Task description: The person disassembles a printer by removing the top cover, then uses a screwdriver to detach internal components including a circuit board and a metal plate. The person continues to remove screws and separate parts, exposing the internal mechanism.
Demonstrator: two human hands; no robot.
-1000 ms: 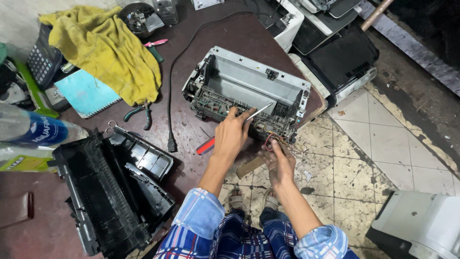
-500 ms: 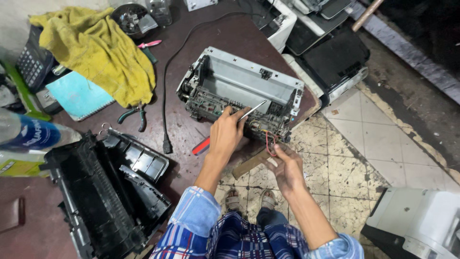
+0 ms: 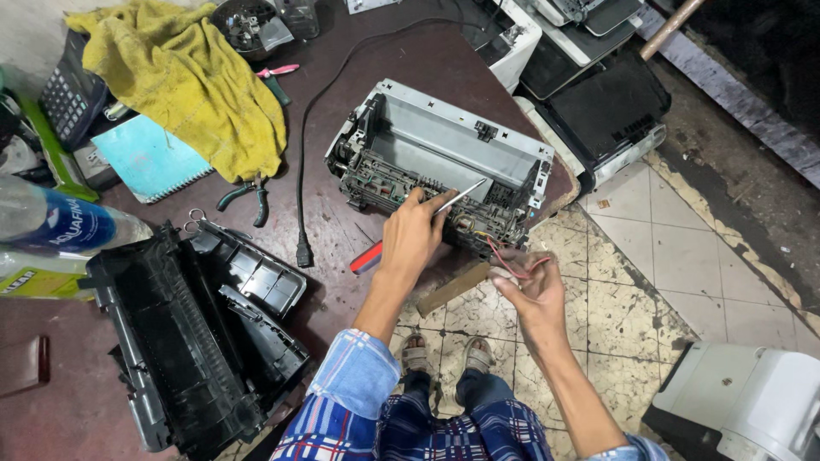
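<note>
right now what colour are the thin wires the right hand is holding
Red, seen in the head view: the thin wires run from the opened printer chassis to the right hand.

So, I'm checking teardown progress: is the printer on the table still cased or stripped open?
Stripped open: the grey metal printer chassis shows bare inner parts, and its black plastic casing lies apart.

Printer chassis (image 3: 440, 166) on brown table (image 3: 418, 68)
</note>
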